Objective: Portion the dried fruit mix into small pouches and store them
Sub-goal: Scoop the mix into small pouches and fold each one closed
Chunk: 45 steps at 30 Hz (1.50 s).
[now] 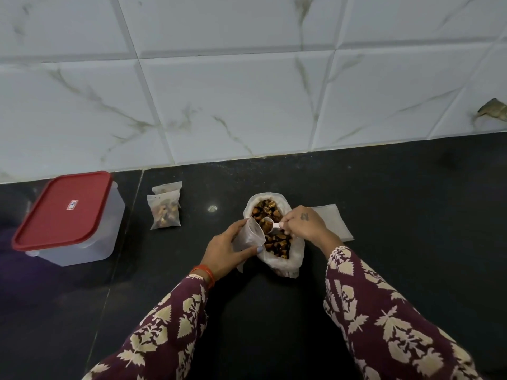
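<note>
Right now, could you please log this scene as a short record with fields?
left hand: holds open small pouch
right hand: pinches white scoop, loaded, above big bag
big bag: open, dried fruit inside
filled pouches: two, overlapping, on counter
container: red lid on
empty pouches: behind right hand

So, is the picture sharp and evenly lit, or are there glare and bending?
Head view: the tile lines bow from wide-angle distortion; a small glare spot shines on the dark counter; the bag of dried fruit and both hands look slightly soft.
</note>
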Each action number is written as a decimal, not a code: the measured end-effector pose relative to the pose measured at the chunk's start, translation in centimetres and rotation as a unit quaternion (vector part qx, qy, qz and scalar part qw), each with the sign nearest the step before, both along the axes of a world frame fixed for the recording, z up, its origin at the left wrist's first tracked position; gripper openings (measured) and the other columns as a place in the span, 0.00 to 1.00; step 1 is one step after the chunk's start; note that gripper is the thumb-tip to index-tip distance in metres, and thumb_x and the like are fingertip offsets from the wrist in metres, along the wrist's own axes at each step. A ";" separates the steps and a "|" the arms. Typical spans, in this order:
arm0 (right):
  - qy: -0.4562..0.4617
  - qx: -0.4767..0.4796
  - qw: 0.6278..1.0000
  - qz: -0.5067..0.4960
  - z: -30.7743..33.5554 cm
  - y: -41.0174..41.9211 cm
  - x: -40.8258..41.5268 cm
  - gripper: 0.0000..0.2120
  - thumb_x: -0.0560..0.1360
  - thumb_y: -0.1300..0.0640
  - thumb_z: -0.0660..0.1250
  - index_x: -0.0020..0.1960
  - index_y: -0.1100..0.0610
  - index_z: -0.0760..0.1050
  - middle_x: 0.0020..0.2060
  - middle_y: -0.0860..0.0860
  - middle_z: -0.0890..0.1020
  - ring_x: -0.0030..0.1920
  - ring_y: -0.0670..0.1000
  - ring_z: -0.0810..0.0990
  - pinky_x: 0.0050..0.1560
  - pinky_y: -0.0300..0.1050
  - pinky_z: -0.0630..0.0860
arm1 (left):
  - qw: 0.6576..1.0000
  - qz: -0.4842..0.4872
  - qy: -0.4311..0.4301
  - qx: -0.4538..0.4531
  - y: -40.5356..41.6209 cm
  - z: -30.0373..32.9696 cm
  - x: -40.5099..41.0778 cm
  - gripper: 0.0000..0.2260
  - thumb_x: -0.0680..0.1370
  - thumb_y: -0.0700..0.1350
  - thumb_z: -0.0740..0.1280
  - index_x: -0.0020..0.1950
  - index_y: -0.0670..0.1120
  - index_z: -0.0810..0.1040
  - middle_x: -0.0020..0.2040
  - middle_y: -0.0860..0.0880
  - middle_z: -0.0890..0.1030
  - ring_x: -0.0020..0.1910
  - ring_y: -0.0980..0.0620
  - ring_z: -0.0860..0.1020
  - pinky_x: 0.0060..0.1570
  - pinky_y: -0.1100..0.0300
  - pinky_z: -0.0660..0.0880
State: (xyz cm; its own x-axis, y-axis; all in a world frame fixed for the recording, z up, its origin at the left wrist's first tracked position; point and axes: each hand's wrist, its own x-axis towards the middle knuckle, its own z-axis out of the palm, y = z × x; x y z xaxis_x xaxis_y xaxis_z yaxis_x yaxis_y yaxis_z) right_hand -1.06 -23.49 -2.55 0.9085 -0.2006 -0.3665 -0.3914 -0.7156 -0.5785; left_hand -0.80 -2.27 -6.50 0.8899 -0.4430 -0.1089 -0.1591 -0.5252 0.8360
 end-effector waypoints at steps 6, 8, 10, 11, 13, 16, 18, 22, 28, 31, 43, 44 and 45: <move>-0.001 0.087 0.988 -0.128 -1.0 0.7 -0.1 0.09 0.76 0.56 0.65 0.46 0.57 0.83 0.36 0.49 0.81 0.39 0.47 0.77 0.50 0.46 0.75 | 1.000 0.000 -0.001 -0.012 -0.1 0.3 -0.3 0.33 0.70 0.55 0.74 0.71 0.55 0.64 0.66 0.51 0.74 0.66 0.53 0.71 0.62 0.61 0.69; -0.006 0.128 0.980 -0.150 -0.9 0.4 -0.3 0.08 0.76 0.57 0.66 0.47 0.58 0.83 0.35 0.50 0.81 0.36 0.46 0.76 0.47 0.45 0.75 | 1.000 -0.001 0.002 -0.019 0.1 0.3 -0.3 0.33 0.69 0.55 0.74 0.71 0.55 0.65 0.66 0.52 0.74 0.65 0.54 0.72 0.61 0.62 0.69; -0.015 0.157 0.974 -0.162 -0.4 0.2 -0.7 0.08 0.77 0.58 0.65 0.49 0.59 0.82 0.35 0.50 0.80 0.33 0.45 0.74 0.39 0.39 0.72 | 0.999 0.005 0.007 -0.033 0.4 0.5 -0.3 0.32 0.69 0.55 0.74 0.70 0.56 0.66 0.64 0.54 0.75 0.63 0.56 0.72 0.59 0.65 0.70; -0.019 0.169 0.971 -0.165 -0.1 0.1 -0.9 0.08 0.77 0.58 0.65 0.49 0.60 0.81 0.34 0.50 0.79 0.33 0.45 0.74 0.35 0.37 0.70 | 0.999 0.010 0.009 -0.043 0.4 0.6 -0.4 0.31 0.69 0.54 0.74 0.69 0.56 0.66 0.62 0.56 0.75 0.62 0.57 0.73 0.58 0.67 0.70; -0.022 0.192 0.967 -0.169 0.3 -0.2 -1.6 0.08 0.78 0.58 0.64 0.49 0.59 0.81 0.34 0.49 0.78 0.33 0.44 0.72 0.32 0.35 0.67 | 0.998 0.021 0.009 -0.060 0.5 0.9 -0.6 0.29 0.69 0.53 0.75 0.67 0.58 0.67 0.58 0.59 0.75 0.59 0.59 0.74 0.57 0.67 0.71; -0.030 0.220 0.958 -0.181 0.8 -0.5 -2.6 0.08 0.78 0.58 0.64 0.49 0.58 0.82 0.35 0.49 0.78 0.34 0.44 0.72 0.32 0.36 0.65 | 0.997 0.031 0.003 -0.076 0.4 1.3 -0.6 0.28 0.69 0.52 0.75 0.66 0.59 0.68 0.55 0.63 0.74 0.56 0.61 0.75 0.58 0.63 0.73; -0.051 0.242 0.950 -0.192 1.3 -0.5 -3.4 0.08 0.78 0.58 0.64 0.50 0.57 0.82 0.36 0.49 0.79 0.34 0.44 0.72 0.32 0.36 0.65 | 0.996 0.031 0.000 -0.082 0.3 1.5 -0.6 0.28 0.69 0.52 0.75 0.66 0.58 0.68 0.55 0.65 0.73 0.55 0.62 0.75 0.57 0.63 0.74; -0.132 0.264 0.943 -0.156 2.8 0.7 -5.1 0.05 0.76 0.56 0.67 0.49 0.54 0.81 0.37 0.48 0.81 0.36 0.43 0.76 0.37 0.35 0.70 | 0.995 0.026 -0.002 -0.095 -0.1 2.2 -0.6 0.28 0.69 0.51 0.75 0.66 0.59 0.67 0.54 0.65 0.73 0.53 0.63 0.75 0.54 0.66 0.74; -0.300 -0.017 0.954 0.001 2.5 3.3 -6.0 0.06 0.75 0.54 0.68 0.48 0.51 0.83 0.40 0.44 0.83 0.42 0.42 0.79 0.43 0.35 0.74 | 0.994 0.034 -0.015 -0.107 -0.4 3.0 -0.8 0.24 0.71 0.49 0.74 0.62 0.61 0.68 0.52 0.64 0.75 0.49 0.65 0.76 0.44 0.74 0.73; -0.373 -0.126 0.916 0.074 1.9 3.7 -6.1 0.06 0.74 0.56 0.69 0.48 0.53 0.84 0.39 0.48 0.83 0.40 0.47 0.79 0.39 0.41 0.75 | 0.993 0.040 -0.020 -0.112 -0.3 2.8 -0.8 0.23 0.71 0.49 0.74 0.61 0.61 0.70 0.52 0.62 0.77 0.50 0.64 0.77 0.46 0.71 0.74; -0.459 -0.155 0.870 0.094 0.6 4.1 -7.0 0.08 0.68 0.62 0.74 0.46 0.55 0.84 0.38 0.49 0.82 0.38 0.46 0.79 0.36 0.36 0.76 | 0.991 0.030 -0.007 -0.127 -0.4 1.8 -1.0 0.23 0.70 0.47 0.75 0.58 0.63 0.69 0.54 0.60 0.77 0.53 0.63 0.76 0.52 0.66 0.75; -0.457 -0.152 0.872 0.094 0.6 4.2 -7.0 0.08 0.68 0.62 0.75 0.46 0.54 0.84 0.38 0.49 0.82 0.38 0.46 0.79 0.36 0.36 0.77 | 0.991 0.031 -0.008 -0.127 -0.4 1.7 -1.0 0.23 0.70 0.47 0.75 0.57 0.64 0.69 0.54 0.60 0.77 0.53 0.64 0.77 0.52 0.66 0.75; -0.454 -0.151 0.873 0.091 0.6 4.2 -7.1 0.08 0.67 0.62 0.75 0.45 0.54 0.84 0.38 0.48 0.82 0.38 0.45 0.79 0.36 0.36 0.77 | 0.991 0.031 -0.008 -0.127 -0.5 1.6 -1.1 0.23 0.70 0.47 0.75 0.57 0.65 0.69 0.53 0.60 0.78 0.53 0.63 0.77 0.52 0.66 0.75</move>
